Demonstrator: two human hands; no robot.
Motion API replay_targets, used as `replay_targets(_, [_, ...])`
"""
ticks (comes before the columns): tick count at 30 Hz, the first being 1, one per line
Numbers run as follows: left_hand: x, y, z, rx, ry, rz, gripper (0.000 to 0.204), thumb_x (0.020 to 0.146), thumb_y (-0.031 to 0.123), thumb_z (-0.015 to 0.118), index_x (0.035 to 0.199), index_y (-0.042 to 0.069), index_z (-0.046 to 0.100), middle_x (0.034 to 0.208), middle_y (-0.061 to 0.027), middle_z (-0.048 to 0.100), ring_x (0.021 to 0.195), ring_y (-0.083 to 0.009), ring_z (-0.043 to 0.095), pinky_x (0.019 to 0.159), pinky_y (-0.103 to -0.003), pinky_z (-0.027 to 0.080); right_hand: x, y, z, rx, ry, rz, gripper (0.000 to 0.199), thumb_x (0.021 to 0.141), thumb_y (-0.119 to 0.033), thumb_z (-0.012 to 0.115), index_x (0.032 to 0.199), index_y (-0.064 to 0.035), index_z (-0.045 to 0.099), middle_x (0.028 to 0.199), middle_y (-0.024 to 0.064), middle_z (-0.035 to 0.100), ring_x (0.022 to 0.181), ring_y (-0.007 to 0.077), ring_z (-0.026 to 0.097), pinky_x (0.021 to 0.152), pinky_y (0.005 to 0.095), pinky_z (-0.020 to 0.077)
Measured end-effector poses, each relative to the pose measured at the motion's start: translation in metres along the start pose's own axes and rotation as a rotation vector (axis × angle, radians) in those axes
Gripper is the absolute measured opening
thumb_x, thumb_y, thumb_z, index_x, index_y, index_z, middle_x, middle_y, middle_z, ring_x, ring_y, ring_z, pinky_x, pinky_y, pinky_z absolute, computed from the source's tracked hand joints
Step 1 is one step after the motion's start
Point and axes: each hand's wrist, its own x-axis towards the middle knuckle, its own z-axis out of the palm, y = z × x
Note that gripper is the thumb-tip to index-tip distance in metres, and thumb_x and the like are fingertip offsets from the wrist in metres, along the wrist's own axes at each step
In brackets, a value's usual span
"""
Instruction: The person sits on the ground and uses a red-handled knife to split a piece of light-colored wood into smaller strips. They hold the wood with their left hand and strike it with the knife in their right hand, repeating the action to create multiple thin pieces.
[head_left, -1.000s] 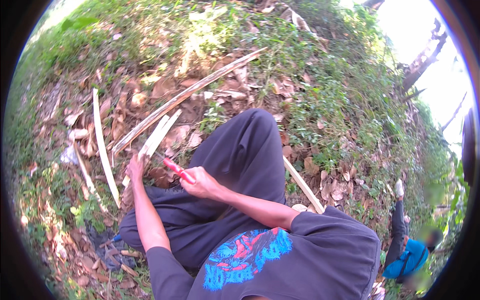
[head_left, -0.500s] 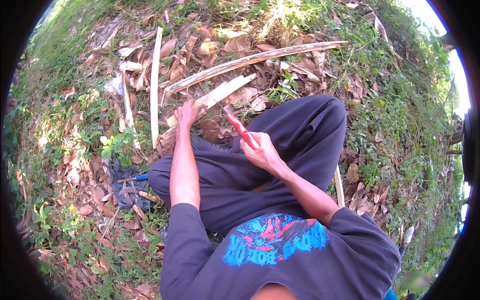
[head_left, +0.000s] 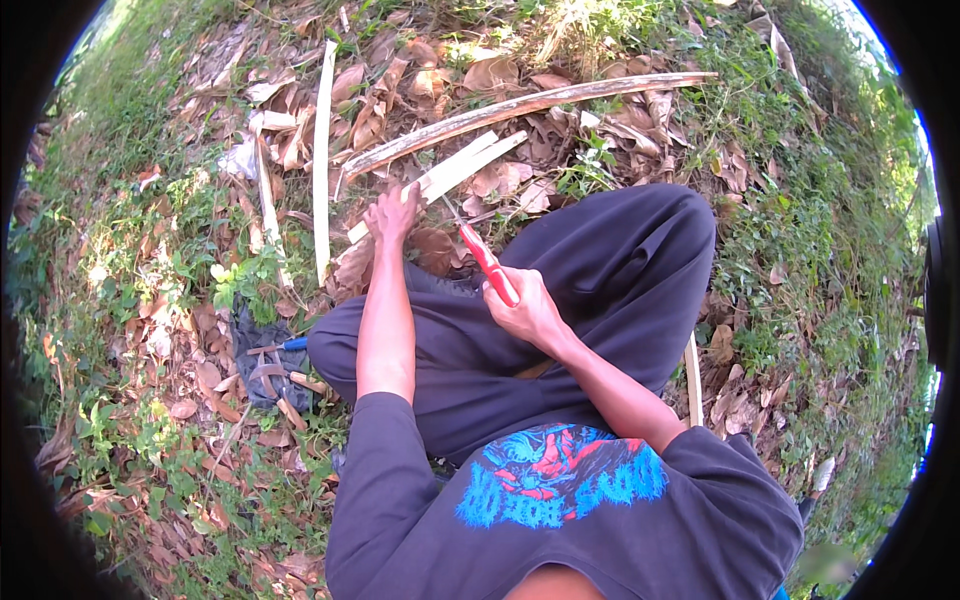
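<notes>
My left hand [head_left: 393,210] presses down on pale split wood strips [head_left: 478,165] lying slantwise on the leaves beyond my crossed legs. Two strips lie nearly side by side, a narrow gap between their far ends. Around the red handle of a saw [head_left: 485,258] my right hand [head_left: 525,305] is closed, above my lap. Its thin blade [head_left: 452,208] points away and to the left, the tip at the near edge of the strips beside my left fingers. Whether the blade touches the wood I cannot tell.
A long rough-barked wood piece [head_left: 530,103] lies beyond the strips. Left of them is a straight pale strip [head_left: 321,170]. Hand tools on a dark cloth [head_left: 262,355] rest by my left knee. Another strip [head_left: 693,380] shows at my right. Dry leaves and grass surround me.
The view has shifted slightly. The gap between the strips' far ends shows more clearly, and the saw has drawn back a little toward me. Both hands keep their hold.
</notes>
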Motion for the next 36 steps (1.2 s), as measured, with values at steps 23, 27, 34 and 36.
replay_targets(23, [0.006,0.014,0.001,0.014,0.045,-0.141,0.079,0.087,0.074,0.042,0.124,0.008,0.067,0.12,-0.0214,0.067,0.119,-0.0379,0.058,0.106,-0.056,0.031,-0.002,0.003,0.001,-0.041,-0.013,0.005,0.019,0.087,-0.013,0.06,0.078,0.004,0.058,0.058,0.0145,0.051,0.054,0.0226,0.047,0.055,0.0369,0.0427])
replay_targets(27, [0.018,-0.002,0.012,0.008,0.033,-0.078,0.074,0.091,0.069,0.039,0.123,0.008,0.067,0.119,-0.0196,0.067,0.115,-0.0368,0.061,0.105,-0.058,0.031,0.0,0.005,0.006,-0.041,-0.012,-0.046,0.02,0.088,-0.013,0.061,0.079,0.0041,0.058,0.055,0.0113,0.049,0.05,0.0145,0.041,0.053,0.0346,0.0415])
replay_targets(34, [0.008,0.012,0.001,0.003,0.026,-0.057,0.07,0.092,0.065,0.04,0.113,0.006,0.072,0.115,-0.0199,0.069,0.11,-0.0375,0.063,0.105,-0.06,0.031,-0.015,-0.004,-0.005,-0.047,0.019,-0.036,0.014,0.085,-0.01,0.06,0.078,0.0026,0.059,0.061,0.023,0.056,0.058,0.0428,0.06,0.056,0.0428,0.0468])
replay_targets(36, [0.007,0.008,0.001,-0.006,0.057,-0.038,0.069,0.092,0.063,0.04,0.112,0.006,0.073,0.112,-0.02,0.07,0.109,-0.0376,0.064,0.103,-0.059,0.033,-0.014,0.002,-0.006,-0.051,0.03,-0.099,0.014,0.085,-0.009,0.06,0.077,0.0028,0.059,0.06,0.0228,0.055,0.056,0.0427,0.058,0.055,0.0423,0.0457])
